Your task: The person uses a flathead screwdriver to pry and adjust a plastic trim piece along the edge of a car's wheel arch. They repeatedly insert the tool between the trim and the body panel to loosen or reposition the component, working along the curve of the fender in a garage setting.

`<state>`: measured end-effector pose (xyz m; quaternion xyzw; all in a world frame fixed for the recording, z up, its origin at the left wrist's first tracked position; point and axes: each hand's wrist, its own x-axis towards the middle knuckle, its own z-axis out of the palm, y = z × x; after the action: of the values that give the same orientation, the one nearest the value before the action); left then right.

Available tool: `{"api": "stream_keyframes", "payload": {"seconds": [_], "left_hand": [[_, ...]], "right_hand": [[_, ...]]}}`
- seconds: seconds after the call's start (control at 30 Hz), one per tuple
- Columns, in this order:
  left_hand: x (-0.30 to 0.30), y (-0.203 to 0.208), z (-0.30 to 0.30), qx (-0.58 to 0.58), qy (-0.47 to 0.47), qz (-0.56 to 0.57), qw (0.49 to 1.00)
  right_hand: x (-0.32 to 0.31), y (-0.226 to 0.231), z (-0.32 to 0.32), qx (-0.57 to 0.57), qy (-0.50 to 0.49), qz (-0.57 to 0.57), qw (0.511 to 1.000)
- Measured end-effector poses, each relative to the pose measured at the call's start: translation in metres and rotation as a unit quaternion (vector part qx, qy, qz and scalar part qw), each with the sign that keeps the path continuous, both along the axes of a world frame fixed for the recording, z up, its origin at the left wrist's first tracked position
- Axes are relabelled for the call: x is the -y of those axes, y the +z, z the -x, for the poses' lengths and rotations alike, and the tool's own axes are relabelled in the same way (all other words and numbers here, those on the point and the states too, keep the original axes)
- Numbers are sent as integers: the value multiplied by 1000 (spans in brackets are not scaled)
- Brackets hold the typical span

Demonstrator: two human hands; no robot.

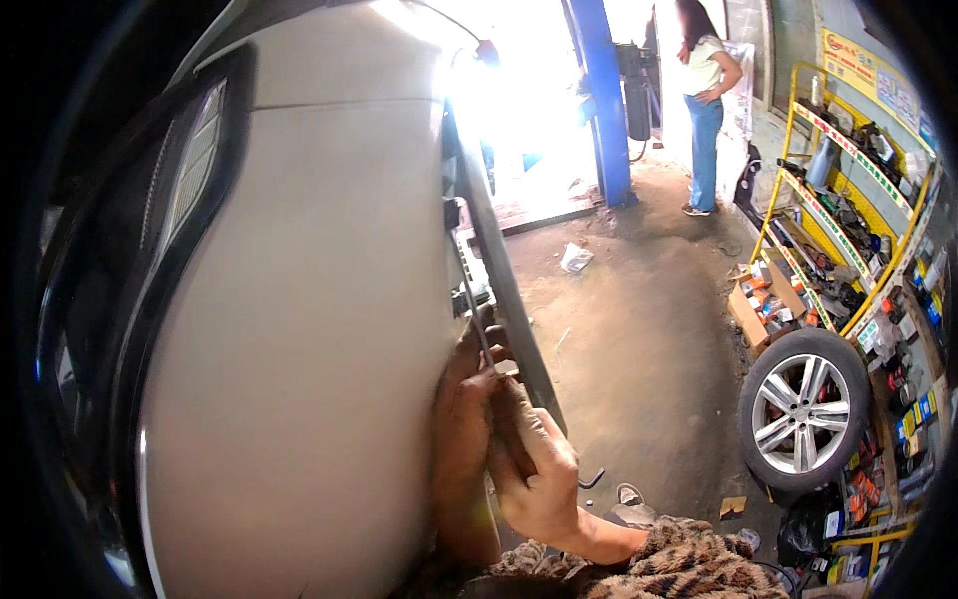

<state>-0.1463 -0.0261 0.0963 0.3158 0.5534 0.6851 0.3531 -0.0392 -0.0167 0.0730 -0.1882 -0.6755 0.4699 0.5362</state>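
A large pale car body panel (pixel 299 299) fills the left side. At its right edge my left hand (pixel 464 414) has its fingers curled round a thin dark rod (pixel 477 324), which runs up along the edge. My right hand (pixel 539 474) is just beside it, fingertips pinched together against the left fingers. Whatever small thing is between the right fingertips is too hidden to name. A long grey bar (pixel 509 290) slants down just right of both hands. The panel's edge partly covers the left hand's fingers.
A wheel with a silver rim (pixel 803 409) leans at the right by a yellow shelf rack (pixel 798 110) full of parts. An open cardboard box (pixel 763 304) lies near it. A person (pixel 707 110) stands beyond, next to a blue post (pixel 602 100). A bent dark tool (pixel 593 479) lies on the floor.
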Motion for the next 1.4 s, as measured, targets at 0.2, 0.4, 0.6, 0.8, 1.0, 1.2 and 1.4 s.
{"api": "stream_keyframes", "payload": {"seconds": [0.2, 0.4, 0.6, 0.8, 1.0, 1.2, 1.4], "left_hand": [[-4, 23, -11, -77, 24, -9, 997], [-7, 34, -14, -138, 13, -12, 990], [-5, 22, -11, -75, -8, -19, 997], [-2, 12, -13, -88, 4, -38, 995], [-4, 10, -8, -130, -2, -37, 991], [-3, 21, -14, -102, 8, -22, 994], [-5, 32, -13, -90, 27, 10, 996]], "right_hand": [[-2, 2, 7, -71, 49, 38, 996], [-3, 6, 9, -91, 73, 64, 991], [-1, -3, 2, -49, 53, 27, 997], [0, -9, -3, -12, 33, 17, 999], [1, 1, -5, -16, 47, 36, 998], [1, 6, -1, -52, 55, 48, 996], [-1, 10, 5, -73, 56, 45, 995]]}}
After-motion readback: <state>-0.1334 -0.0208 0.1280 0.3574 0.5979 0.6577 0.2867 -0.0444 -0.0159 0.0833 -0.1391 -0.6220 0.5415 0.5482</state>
